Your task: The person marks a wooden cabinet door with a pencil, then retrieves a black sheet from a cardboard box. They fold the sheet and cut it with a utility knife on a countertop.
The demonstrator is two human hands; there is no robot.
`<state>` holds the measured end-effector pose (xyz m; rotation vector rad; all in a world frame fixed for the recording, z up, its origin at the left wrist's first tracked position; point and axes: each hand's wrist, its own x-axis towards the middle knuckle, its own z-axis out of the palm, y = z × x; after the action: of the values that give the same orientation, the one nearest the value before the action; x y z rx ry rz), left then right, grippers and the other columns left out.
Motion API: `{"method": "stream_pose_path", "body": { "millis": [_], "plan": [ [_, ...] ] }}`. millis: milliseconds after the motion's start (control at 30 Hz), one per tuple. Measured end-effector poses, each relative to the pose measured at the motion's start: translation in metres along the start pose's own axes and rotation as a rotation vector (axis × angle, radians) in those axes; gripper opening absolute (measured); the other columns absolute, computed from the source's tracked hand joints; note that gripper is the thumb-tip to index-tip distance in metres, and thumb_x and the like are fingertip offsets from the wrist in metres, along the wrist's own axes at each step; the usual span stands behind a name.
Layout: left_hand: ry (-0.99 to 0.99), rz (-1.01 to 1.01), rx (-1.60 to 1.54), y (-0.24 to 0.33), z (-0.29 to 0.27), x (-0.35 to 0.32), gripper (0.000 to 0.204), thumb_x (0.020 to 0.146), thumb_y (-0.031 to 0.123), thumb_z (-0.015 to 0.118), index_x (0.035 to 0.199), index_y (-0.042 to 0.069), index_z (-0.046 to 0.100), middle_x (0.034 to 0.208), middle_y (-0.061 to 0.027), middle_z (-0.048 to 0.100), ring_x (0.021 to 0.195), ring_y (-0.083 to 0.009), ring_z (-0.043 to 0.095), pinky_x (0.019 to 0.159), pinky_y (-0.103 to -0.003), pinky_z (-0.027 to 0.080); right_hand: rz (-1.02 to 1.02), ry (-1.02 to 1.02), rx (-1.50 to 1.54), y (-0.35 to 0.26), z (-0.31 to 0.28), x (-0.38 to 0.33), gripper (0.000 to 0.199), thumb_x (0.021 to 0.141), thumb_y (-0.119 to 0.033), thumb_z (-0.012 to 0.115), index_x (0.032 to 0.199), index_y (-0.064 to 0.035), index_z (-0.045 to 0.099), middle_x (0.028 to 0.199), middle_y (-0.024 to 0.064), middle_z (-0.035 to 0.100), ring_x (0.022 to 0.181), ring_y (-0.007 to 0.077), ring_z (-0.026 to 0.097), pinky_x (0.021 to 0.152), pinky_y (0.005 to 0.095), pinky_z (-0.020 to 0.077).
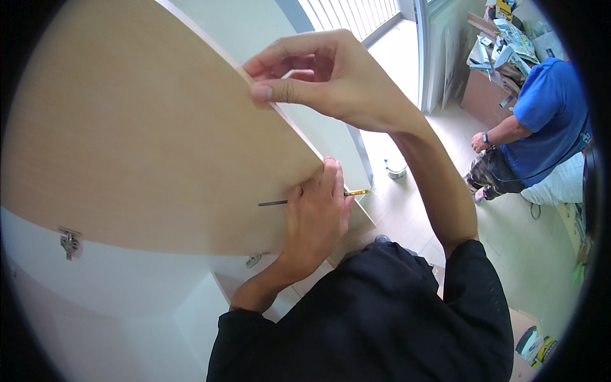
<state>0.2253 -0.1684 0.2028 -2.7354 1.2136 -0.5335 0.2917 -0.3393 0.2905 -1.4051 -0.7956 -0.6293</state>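
A large light wood-grain door panel (146, 127) with a pale edge fills the left and upper left. At its upper edge my right hand (331, 73) is closed in a pinch, thumb on the wood face and fingers behind. A small white patch shows between those fingers; I cannot tell what it is. Lower along the same edge, my left hand (315, 213) rests against the panel with fingers bent. It holds a thin dark stick with a golden end (273, 203), like a slim brush, lying crosswise through the fingers.
Metal hinges (70, 242) join the panel to a white cabinet (121, 305). A person in a blue shirt (550, 121) stands at the right, near a heap of papers and bags (509, 48). A paint can (395, 169) stands on the tiled floor (407, 210).
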Motion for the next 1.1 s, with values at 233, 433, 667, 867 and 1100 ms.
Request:
{"method": "stream_pose_path", "body": {
  "millis": [233, 433, 667, 867, 1100],
  "plan": [
    [-0.038, -0.011, -0.015, 0.003, -0.005, -0.004, 0.055, 0.093, 0.032, 0.065, 0.137, 0.000, 0.057, 0.135, -0.0125, 0.053, 0.108, -0.0242, 0.064, 0.089, -0.039, 0.051, 0.122, -0.103, 0.093, -0.001, -0.007, 0.008, 0.032, 0.085, -0.028, 0.084, 0.097, 0.0004, 0.075, 0.085, 0.0039, 0.070, 0.082, 0.0106, 0.065, 0.087, 0.0287, 0.0533],
    [-0.055, 0.012, 0.011, 0.002, -0.003, -0.008, 0.058, 0.092, 0.033, 0.066, 0.139, -0.001, 0.056, 0.137, -0.0127, 0.052, 0.110, -0.0247, 0.062, 0.092, -0.038, 0.050, 0.126, -0.152, 0.258, 0.007, -0.005, 0.009, 0.029, 0.085, -0.023, 0.085, 0.097, -0.0012, 0.071, 0.091, 0.0021, 0.068, 0.086, 0.0098, 0.063, 0.087, 0.0285, 0.0517],
    [-0.033, 0.034, -0.029, 0.005, -0.007, -0.006, 0.058, 0.091, 0.032, 0.068, 0.138, 0.001, 0.057, 0.137, -0.0131, 0.052, 0.117, -0.0250, 0.059, 0.092, -0.039, 0.051, 0.045, -0.158, 0.302, -0.011, -0.009, 0.013, 0.039, 0.087, -0.015, 0.083, 0.120, 0.0025, 0.071, 0.101, 0.0062, 0.071, 0.090, 0.0118, 0.063, 0.087, 0.0286, 0.0532],
    [0.080, 0.059, -0.242, 0.005, -0.022, -0.004, 0.052, 0.083, 0.023, 0.078, 0.132, 0.008, 0.066, 0.131, -0.0113, 0.056, 0.093, -0.0217, 0.067, 0.075, -0.032, 0.056, 0.080, -0.146, 0.292, -0.010, -0.015, 0.011, 0.034, 0.086, -0.015, 0.084, 0.113, 0.0023, 0.072, 0.097, 0.0072, 0.071, 0.089, 0.0115, 0.064, 0.085, 0.0281, 0.0538],
    [0.394, -0.152, -0.401, 0.009, -0.051, -0.007, 0.029, 0.078, 0.010, 0.080, 0.106, 0.006, 0.075, 0.082, 0.0002, 0.064, 0.059, -0.0161, 0.061, 0.057, -0.029, 0.052, -0.187, -0.273, 0.472, 0.039, -0.004, 0.018, 0.044, 0.081, 0.007, 0.080, 0.123, 0.0020, 0.071, 0.104, 0.0135, 0.069, 0.088, 0.0177, 0.065, 0.077, 0.0301, 0.0537]
  ]
}}
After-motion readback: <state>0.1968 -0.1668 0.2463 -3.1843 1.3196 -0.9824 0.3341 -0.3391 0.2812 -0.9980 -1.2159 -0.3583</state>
